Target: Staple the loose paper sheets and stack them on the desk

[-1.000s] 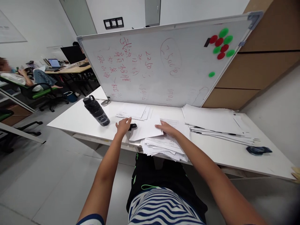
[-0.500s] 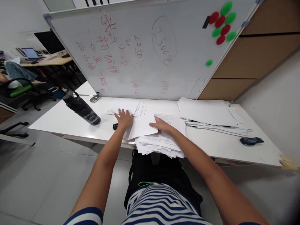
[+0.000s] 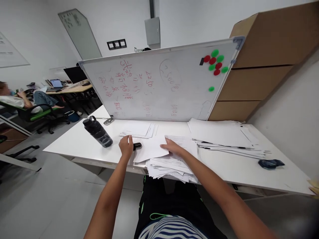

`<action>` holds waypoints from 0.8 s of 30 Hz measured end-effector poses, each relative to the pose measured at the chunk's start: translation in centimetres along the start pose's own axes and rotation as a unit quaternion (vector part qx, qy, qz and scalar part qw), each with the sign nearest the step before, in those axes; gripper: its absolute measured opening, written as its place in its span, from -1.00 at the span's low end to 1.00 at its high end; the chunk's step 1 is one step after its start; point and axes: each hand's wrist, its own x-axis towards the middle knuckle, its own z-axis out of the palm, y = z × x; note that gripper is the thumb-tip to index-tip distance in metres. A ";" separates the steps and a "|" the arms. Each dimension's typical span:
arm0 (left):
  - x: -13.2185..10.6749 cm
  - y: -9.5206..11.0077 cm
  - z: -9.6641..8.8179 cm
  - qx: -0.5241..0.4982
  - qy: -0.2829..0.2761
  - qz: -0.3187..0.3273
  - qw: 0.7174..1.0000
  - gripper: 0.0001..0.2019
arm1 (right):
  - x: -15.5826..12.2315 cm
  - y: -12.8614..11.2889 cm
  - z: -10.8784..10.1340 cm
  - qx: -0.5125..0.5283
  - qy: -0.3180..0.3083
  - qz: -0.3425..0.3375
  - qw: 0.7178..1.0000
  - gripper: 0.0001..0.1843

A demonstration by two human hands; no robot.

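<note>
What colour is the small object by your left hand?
Black. The small object lies on the white table beside the left hand, seen in the head view.

On the bench (image 3: 82, 146), a whiteboard (image 3: 159, 89) stands along the back edge, with a bottle (image 3: 97, 131) lying to the left. A stack of papers (image 3: 169, 164) sits at the front edge in the middle, a stapler (image 3: 137, 145) just left of it. A wider pile of sheets (image 3: 221, 134) lies to the right, with a small pouch (image 3: 270, 163) beyond it.
</note>
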 end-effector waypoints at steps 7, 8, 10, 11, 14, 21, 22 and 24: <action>-2.3 -2.1 0.3 0.065 -0.066 0.024 0.995 -0.58 | 0.0 -0.5 0.7 -0.043 0.022 0.005 0.999 -0.75; -2.3 -2.1 0.4 0.067 -0.063 0.019 0.996 -0.59 | 0.0 -0.9 0.9 -0.058 0.028 0.002 0.998 -0.80; -2.2 -2.1 0.6 0.067 -0.065 0.016 0.996 -0.60 | -0.4 -2.0 1.0 -0.078 0.035 -0.008 0.996 -0.88; -2.1 -2.1 0.6 0.067 -0.066 0.017 0.995 -0.61 | -0.9 -2.7 0.9 -0.086 0.040 -0.016 0.995 -0.91; -2.1 -2.1 0.6 0.068 -0.066 0.020 0.995 -0.58 | -3.0 -4.6 -0.3 -0.132 0.076 -0.059 0.987 -0.90; -2.3 -2.1 0.6 0.078 -0.070 0.018 0.994 -0.56 | -6.8 -3.3 -3.7 -0.124 0.133 -0.088 0.979 -0.68; -2.3 -2.1 0.6 0.078 -0.069 0.017 0.994 -0.56 | -6.8 -2.7 -3.6 -0.136 0.140 -0.074 0.978 -0.67; -2.3 -2.1 0.7 0.075 -0.069 0.014 0.995 -0.56 | -6.7 -1.7 -3.3 -0.146 0.147 -0.060 0.977 -0.67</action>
